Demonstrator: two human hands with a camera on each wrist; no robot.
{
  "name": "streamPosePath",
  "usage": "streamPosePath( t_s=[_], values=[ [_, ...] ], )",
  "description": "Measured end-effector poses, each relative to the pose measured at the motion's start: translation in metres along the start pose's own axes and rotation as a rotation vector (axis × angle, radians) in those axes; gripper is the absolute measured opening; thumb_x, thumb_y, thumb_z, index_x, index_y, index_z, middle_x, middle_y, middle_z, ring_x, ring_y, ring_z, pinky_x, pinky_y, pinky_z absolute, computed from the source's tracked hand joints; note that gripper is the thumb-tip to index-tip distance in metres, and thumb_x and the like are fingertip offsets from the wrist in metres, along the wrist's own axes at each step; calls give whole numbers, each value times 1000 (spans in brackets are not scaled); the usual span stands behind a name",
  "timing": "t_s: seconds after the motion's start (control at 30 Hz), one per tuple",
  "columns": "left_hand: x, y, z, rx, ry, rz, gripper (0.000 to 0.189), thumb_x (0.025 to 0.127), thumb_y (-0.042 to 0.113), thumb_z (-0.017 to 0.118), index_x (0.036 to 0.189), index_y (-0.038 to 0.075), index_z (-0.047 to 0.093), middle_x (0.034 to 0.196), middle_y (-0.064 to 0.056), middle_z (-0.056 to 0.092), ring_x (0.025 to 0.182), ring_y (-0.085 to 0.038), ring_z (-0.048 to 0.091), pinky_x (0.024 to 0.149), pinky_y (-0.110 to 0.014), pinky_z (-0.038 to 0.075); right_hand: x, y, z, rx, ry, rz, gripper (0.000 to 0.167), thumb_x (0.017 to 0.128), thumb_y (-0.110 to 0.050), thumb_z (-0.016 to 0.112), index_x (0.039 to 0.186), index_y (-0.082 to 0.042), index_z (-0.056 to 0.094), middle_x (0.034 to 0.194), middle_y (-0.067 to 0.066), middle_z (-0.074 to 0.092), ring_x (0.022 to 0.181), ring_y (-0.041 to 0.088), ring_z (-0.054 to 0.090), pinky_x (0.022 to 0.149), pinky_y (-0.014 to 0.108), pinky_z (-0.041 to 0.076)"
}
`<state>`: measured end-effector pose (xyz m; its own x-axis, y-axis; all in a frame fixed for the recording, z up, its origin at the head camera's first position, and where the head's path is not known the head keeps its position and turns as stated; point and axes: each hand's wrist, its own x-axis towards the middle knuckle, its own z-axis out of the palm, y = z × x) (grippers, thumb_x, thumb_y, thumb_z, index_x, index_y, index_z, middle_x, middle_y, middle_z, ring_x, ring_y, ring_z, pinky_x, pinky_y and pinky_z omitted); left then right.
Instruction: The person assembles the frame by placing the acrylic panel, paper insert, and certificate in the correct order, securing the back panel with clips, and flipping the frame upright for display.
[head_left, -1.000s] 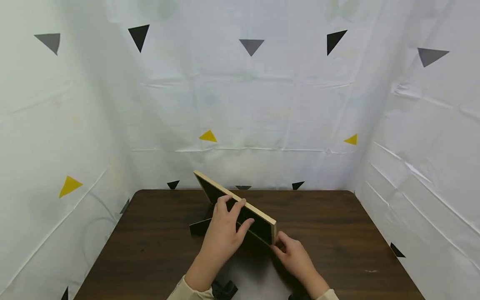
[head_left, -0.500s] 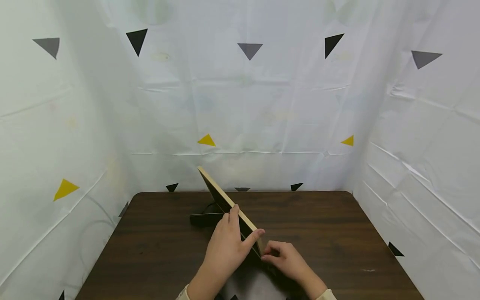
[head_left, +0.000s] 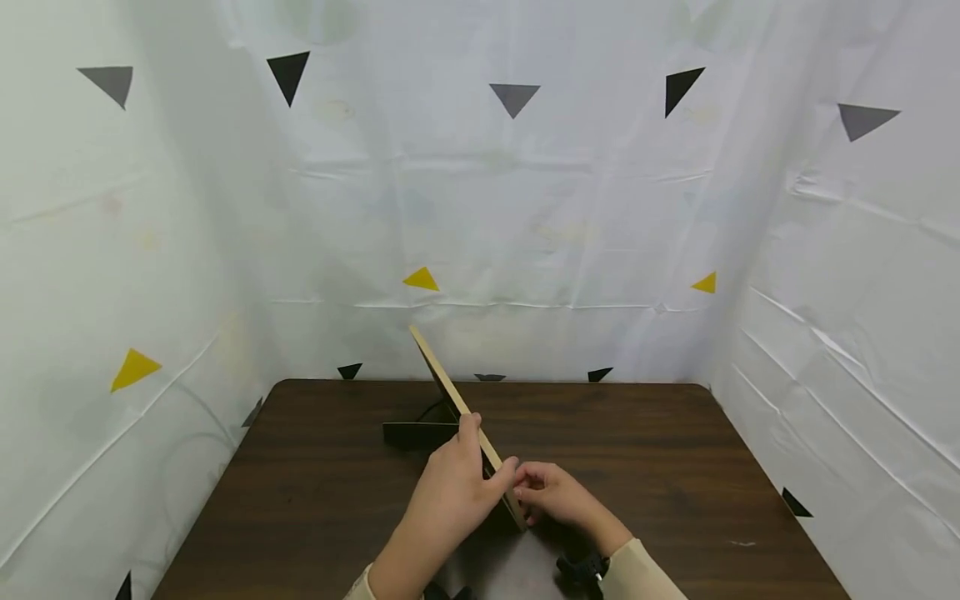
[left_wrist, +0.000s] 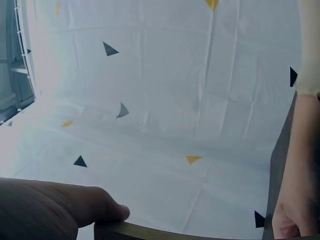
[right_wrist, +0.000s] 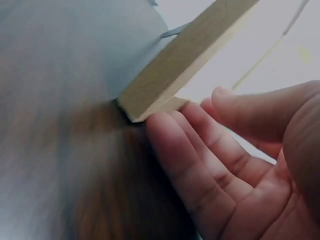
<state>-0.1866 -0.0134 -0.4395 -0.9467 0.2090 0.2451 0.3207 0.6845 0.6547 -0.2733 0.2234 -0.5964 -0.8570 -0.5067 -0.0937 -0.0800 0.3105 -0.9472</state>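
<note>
A picture frame [head_left: 445, 387] with a pale wooden edge and a dark back stands tilted on the table, turned nearly edge-on in the head view. Its black easel leg [head_left: 418, 434] sticks out to the left, with a thin cord behind. My left hand [head_left: 453, 492] grips the frame's upper edge, fingers over the back and thumb at the near end. My right hand [head_left: 558, 496] has bent fingers at the lower near corner. In the right wrist view the fingertips [right_wrist: 167, 132] meet the bottom rail [right_wrist: 170, 105], with the thumb over the white front.
The dark brown wooden table [head_left: 660, 467] extends on both sides of the frame. White sheeting [head_left: 600, 208] with black, grey and yellow triangles hangs behind and at both sides. A black wrist strap [head_left: 581, 571] is on the right wrist.
The picture frame has turned, its far end swinging right and its near end towards me and left, so it is more edge-on. Both hands have moved along with it.
</note>
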Motion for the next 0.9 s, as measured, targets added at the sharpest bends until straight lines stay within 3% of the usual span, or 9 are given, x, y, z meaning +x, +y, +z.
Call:
streamPosePath(
  t_s=[0.17,0.3,0.47,0.63,0.9],
  values=[
    [0,-5,-9,-47,-72,1,81,101,43,77,159,0,40,99,-6,71,67,-12,61,60,-31,50,21,-3,3,-6,30,15,13,110,-14,66,118,-6,70,90,9,69,73,19,70,67,36,65],
    [0,-10,-15,-102,-138,11,77,101,38,76,158,1,39,87,0,65,60,-12,57,57,-30,48,33,-5,3,-24,39,41,20,109,-13,65,127,-5,70,94,10,70,76,21,70,69,38,65],
    [1,-14,-24,-133,-212,49,71,100,37,77,153,4,41,80,0,65,60,-11,58,57,-30,48,43,-6,-1,-2,53,74,28,109,-11,65,135,-1,66,100,11,72,80,22,73,73,40,66],
    [0,-21,-37,-149,-273,89,69,99,32,80,150,4,42,89,0,73,72,-8,66,63,-30,52,56,-8,-4,44,90,74,35,111,-13,65,142,3,62,109,16,73,91,27,76,84,43,66],
    [-3,-34,-58,-80,-328,177,66,98,32,82,146,6,45,84,4,69,72,-5,63,66,-28,51,82,-17,-16,65,196,52,43,111,-9,62,149,10,52,128,32,66,110,44,74,96,52,62]
  ],
)
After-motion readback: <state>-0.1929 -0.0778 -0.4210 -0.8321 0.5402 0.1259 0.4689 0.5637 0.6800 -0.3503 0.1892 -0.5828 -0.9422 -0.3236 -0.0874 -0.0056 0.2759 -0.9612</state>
